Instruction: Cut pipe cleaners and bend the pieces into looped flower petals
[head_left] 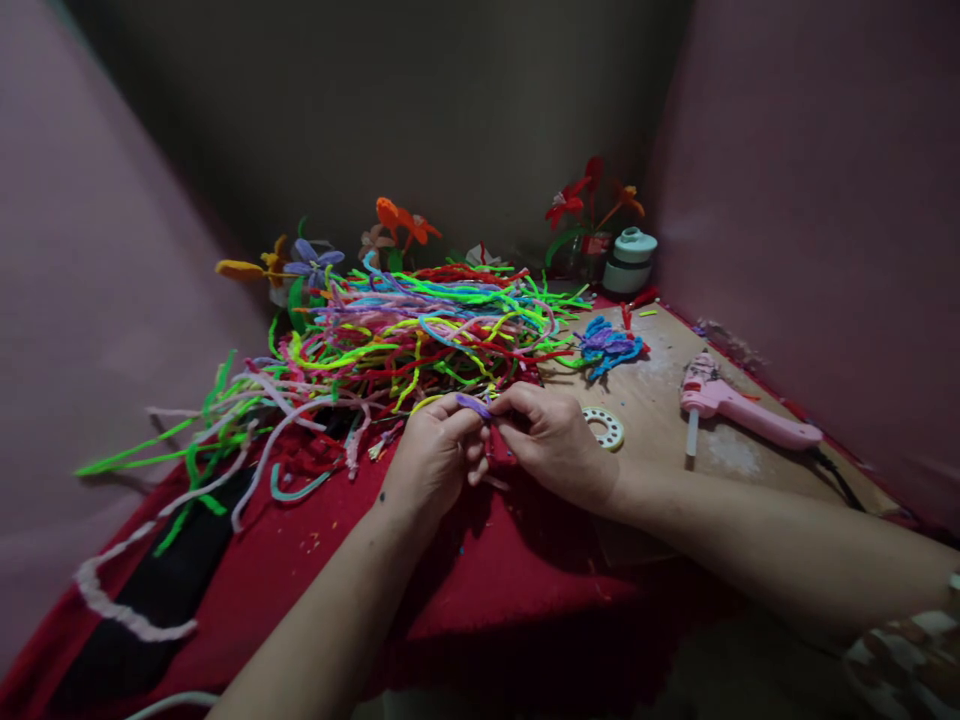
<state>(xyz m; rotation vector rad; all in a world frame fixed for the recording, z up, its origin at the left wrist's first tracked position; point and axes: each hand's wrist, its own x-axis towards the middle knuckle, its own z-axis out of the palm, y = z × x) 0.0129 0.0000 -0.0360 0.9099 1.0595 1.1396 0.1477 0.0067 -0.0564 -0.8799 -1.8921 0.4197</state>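
Note:
A small purple pipe-cleaner piece (474,405) is pinched between my two hands, just in front of a large heap of coloured pipe cleaners (435,330). My left hand (439,450) holds its left part between thumb and fingers. From the other side, the fingertips of my right hand (551,440) grip its right end. A yellow strand shows behind my left hand. Beside my right hand lies a pale ring with holes (604,428), partly covered by that hand.
A pink glue gun (750,410) rests on the wooden board (652,400) at the right. Blue and purple pieces (609,345) lie near a pale jar (630,262). Fuzzy orange flowers (406,220) stand behind the heap. Red cloth (337,570) covers the table.

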